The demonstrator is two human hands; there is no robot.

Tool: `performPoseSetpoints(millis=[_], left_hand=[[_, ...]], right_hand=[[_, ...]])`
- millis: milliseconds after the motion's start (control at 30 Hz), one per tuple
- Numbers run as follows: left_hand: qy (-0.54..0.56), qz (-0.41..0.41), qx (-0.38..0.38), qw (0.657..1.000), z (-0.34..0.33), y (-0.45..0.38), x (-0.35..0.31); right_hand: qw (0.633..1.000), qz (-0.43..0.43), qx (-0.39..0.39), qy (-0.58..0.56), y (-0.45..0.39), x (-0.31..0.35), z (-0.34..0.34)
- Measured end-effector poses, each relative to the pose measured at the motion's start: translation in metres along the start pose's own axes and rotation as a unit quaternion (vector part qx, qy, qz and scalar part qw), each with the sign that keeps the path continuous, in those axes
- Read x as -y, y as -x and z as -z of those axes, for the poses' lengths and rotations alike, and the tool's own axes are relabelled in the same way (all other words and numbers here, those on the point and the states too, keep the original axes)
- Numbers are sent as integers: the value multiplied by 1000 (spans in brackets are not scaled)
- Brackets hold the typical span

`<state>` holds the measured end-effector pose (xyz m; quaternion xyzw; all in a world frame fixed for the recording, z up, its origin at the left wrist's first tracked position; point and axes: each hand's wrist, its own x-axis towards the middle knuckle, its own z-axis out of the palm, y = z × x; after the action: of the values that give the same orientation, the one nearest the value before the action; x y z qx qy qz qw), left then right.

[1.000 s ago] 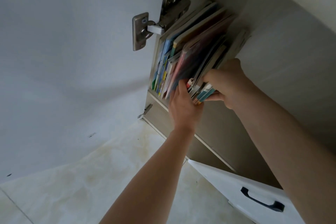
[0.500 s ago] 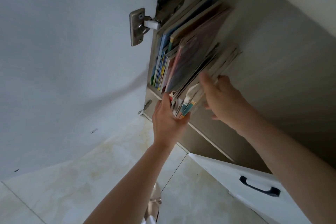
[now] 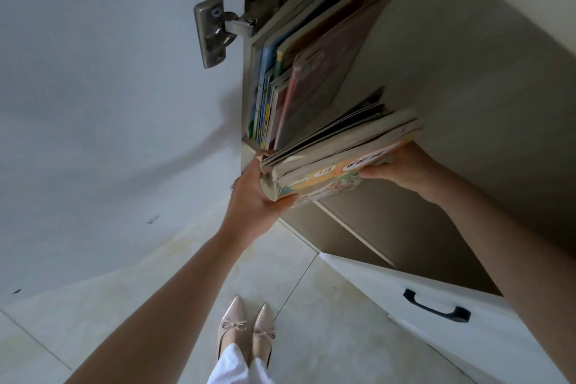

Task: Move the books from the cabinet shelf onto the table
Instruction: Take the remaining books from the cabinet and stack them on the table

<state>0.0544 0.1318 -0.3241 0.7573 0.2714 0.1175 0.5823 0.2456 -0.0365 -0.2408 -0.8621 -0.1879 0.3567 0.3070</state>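
Both hands grip one stack (image 3: 336, 162) of books just outside the shelf (image 3: 249, 143), the left hand (image 3: 252, 196) at its spine end and the right hand (image 3: 402, 168) under its far end, so the next move, I think, is carrying it level to the table, which is not in view.

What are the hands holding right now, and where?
A stack of books: left hand grips its near corner, right hand its far end.
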Motion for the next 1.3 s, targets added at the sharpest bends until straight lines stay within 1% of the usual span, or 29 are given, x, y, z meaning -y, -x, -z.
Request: performPoseSetpoints(millis=[100,233,333,467,567,700,867,933,1033,1200,1300], left_hand=[[2,6,22,1000,5,2,-1],[38,-1,19,999,6,5,-1],[70,-4,16,997,6,6,6],[75,47,15,996,3,4,28],[96,90,13,991,2,4,39],[88,63,6,994,5,5,42],[82,26,-14,996,11,20,39],[74,22,-1,997,15,30,34],[54,43,21,997,29,51,17],[40,55,57,996,58,99,-32],[48,70,54,995,80,130,-64]], right_hand=[[999,3,35,-14,-1,-10,1],[999,10,18,-41,-2,-19,-4],[998,36,13,-54,-5,-26,-6],[995,91,-21,-18,0,-37,-14],[992,113,-55,23,5,-38,-25],[989,117,-89,21,10,-44,-35],[989,123,-83,10,34,-45,-45],[989,118,-87,4,51,-41,-48],[989,108,-98,-1,86,-26,-47],[994,73,-37,-72,149,2,-40],[992,77,-37,-92,189,25,-34]])
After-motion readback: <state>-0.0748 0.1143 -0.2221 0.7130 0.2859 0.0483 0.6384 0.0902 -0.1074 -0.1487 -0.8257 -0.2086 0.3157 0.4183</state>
